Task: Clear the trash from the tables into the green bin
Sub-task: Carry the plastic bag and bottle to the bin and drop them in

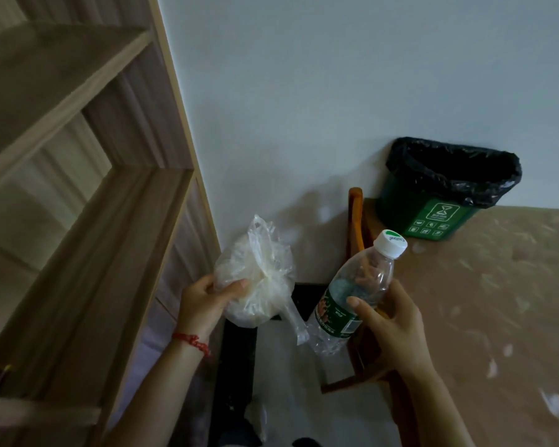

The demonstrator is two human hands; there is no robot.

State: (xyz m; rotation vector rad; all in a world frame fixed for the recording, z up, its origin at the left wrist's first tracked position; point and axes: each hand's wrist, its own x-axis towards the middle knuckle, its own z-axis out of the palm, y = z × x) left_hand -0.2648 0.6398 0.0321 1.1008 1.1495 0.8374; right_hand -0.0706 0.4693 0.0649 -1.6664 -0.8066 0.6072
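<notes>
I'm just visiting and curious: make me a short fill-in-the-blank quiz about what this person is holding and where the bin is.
1. The left hand grips a crumpled clear plastic ____.
2. The right hand holds a plastic bottle with a ____ cap.
3. The green bin is lined with a ____ bag.
4. The bin stands against the ____.

Missing words: bag; white; black; wall
</notes>
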